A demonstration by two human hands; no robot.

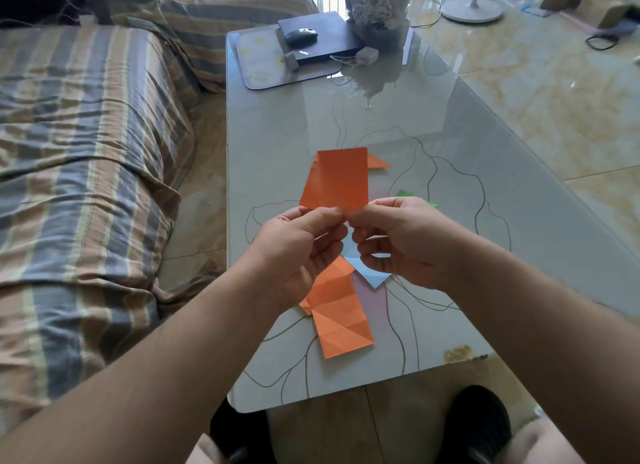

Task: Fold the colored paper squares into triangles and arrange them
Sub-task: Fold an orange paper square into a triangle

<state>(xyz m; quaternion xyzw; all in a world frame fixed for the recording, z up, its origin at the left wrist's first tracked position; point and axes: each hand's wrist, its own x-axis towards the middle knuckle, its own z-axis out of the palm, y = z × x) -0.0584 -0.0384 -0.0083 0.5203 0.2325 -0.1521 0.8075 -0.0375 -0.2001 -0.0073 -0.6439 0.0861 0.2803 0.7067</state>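
Observation:
My left hand (298, 252) and my right hand (398, 242) together pinch the near edge of an orange paper (337, 179) and hold it up above the glass table (450, 158). An orange triangle (377, 162) lies on the table behind the held paper. Below my hands lie a creased orange paper (341, 321), a light blue folded piece (369, 275) and a pale pink sheet (372, 297). A green piece (408, 195) peeks out past my right hand, mostly hidden.
A sofa with a striped cover (90, 158) runs along the table's left side. At the far end sit a black box (322, 37) with a mouse (300, 35), a mat (259, 65) and a wrapped bouquet (375, 13). A fan base (472, 8) stands on the floor.

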